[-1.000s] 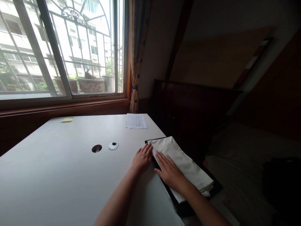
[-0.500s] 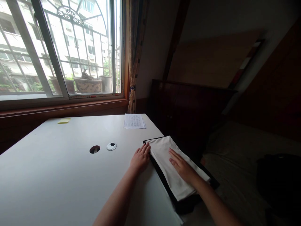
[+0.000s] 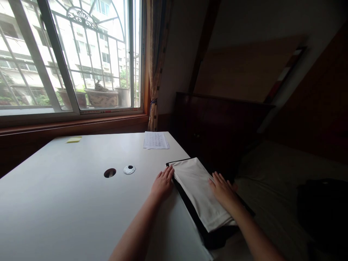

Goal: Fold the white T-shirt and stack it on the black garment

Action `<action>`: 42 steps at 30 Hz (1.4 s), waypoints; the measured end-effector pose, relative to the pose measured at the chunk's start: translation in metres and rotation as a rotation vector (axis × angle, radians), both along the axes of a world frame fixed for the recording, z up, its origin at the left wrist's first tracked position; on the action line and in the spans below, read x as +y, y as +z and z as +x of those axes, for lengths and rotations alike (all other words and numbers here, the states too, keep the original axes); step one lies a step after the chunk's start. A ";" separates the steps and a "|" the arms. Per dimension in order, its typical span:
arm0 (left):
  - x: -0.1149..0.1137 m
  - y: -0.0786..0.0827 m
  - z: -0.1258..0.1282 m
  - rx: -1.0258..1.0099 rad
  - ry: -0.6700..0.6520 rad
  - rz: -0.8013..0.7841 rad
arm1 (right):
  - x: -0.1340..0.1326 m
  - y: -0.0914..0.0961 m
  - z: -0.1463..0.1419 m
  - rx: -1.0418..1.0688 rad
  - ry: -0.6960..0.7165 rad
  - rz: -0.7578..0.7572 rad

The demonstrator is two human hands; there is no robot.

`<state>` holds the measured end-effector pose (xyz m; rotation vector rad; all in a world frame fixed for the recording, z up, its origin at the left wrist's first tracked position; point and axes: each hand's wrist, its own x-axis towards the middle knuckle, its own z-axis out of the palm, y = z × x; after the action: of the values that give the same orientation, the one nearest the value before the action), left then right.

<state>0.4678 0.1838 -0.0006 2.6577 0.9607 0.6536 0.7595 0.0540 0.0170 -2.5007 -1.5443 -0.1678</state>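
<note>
A folded white cloth (image 3: 194,188) lies flat on top of a folded black cloth (image 3: 214,239), whose edges stick out around it. The two are stacked at the right side of the white table (image 3: 81,206). My left hand (image 3: 162,183) rests at the stack's far left corner, fingers stretched out and touching the edge. On the right edge of the white cloth lies my right hand (image 3: 224,190), flat with its fingers extended. Neither hand grips anything. Part of the stack's right side is hidden under my right hand and forearm.
Written sheets of paper (image 3: 156,140) lie at the table's far right corner, and a yellow sticky note (image 3: 74,139) at the far left. The tabletop has a round hole (image 3: 110,173) and a round grommet (image 3: 129,169). A dark bag (image 3: 323,210) is at the right.
My right hand has slid rightward across the white cloth, from its middle to its right edge. My left hand stays at the corner.
</note>
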 end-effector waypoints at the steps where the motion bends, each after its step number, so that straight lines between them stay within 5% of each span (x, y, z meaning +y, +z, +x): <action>1: 0.000 0.000 0.000 -0.003 -0.002 -0.001 | 0.003 0.003 -0.008 -0.024 0.081 0.026; 5: 0.002 0.000 0.001 -0.024 0.005 -0.006 | 0.006 0.009 -0.052 -0.037 0.447 0.015; 13: 0.002 -0.001 0.003 -0.069 0.052 -0.033 | 0.026 0.019 -0.073 0.038 0.534 -0.054; 20: 0.003 -0.002 0.002 -0.090 0.105 -0.075 | 0.093 0.020 -0.048 0.075 0.360 -0.146; 25: 0.009 -0.008 0.002 -0.124 0.158 -0.118 | 0.114 0.018 -0.024 0.089 0.169 -0.127; 29: 0.013 -0.012 0.003 -0.189 0.188 -0.134 | 0.116 0.018 -0.034 0.073 0.164 -0.109; 35: 0.018 -0.013 -0.001 -0.364 0.285 -0.164 | 0.112 0.015 -0.100 0.047 0.467 -0.130; 42: 0.025 -0.009 -0.013 -0.544 0.327 -0.241 | 0.074 0.012 -0.145 -0.002 0.550 -0.073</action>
<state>0.4547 0.2086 -0.0095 1.9680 1.2119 1.1681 0.6145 0.1284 0.0288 -2.0197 -2.1952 -0.0293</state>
